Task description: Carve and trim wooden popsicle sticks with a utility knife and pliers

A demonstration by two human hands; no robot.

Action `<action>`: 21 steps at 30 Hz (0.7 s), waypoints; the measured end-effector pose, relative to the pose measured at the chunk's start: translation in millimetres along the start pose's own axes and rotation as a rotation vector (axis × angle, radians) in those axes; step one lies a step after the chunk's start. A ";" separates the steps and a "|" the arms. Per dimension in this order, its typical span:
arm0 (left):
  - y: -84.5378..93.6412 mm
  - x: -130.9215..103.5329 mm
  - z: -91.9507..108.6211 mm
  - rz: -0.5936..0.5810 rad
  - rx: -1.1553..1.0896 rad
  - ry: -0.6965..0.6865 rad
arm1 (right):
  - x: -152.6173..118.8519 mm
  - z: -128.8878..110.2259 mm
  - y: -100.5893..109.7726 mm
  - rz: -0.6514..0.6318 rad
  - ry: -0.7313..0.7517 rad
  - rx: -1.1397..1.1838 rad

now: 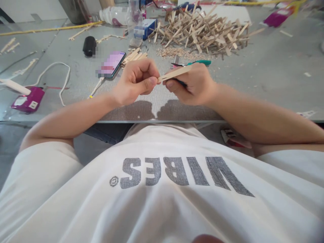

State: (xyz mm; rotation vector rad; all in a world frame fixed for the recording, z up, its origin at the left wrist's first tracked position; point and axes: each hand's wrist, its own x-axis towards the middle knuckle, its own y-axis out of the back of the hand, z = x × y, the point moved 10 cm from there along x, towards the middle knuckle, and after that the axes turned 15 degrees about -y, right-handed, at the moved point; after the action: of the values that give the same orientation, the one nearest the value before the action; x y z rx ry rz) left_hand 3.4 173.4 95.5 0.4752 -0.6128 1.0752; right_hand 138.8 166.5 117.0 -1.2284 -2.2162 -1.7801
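Over a grey counter (pixel 268 81), the left hand (pixel 135 79) pinched a wooden stick (pixel 177 72) while the right hand (pixel 198 84) curled around a dark object (pixel 181 82)

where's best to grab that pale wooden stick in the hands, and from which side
Probably pinch the wooden stick by its long edges near the middle, coming from above: it is thin and straight, the left hand pinches its left end, and its upper side shows bare towards the right hand.
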 end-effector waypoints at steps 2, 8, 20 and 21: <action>-0.8 1.3 -1.1 -0.012 -0.023 -0.015 | 1.0 0.2 -1.6 -0.030 0.014 0.012; -6.0 1.9 2.8 -0.017 -0.002 0.005 | 2.2 15.2 -5.4 -0.035 0.028 0.098; -3.0 1.0 18.3 -0.004 0.035 -0.198 | 2.5 25.2 -6.0 -0.044 0.060 -0.046; -0.7 -0.5 15.1 0.011 0.051 -0.182 | 2.2 24.3 -7.3 -0.043 0.071 -0.076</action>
State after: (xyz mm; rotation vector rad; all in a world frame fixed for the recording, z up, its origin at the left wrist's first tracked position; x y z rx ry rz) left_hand 0.5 163.3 106.2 0.6190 -0.7505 1.0672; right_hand 143.2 188.0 104.0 -1.1200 -2.1720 -1.9085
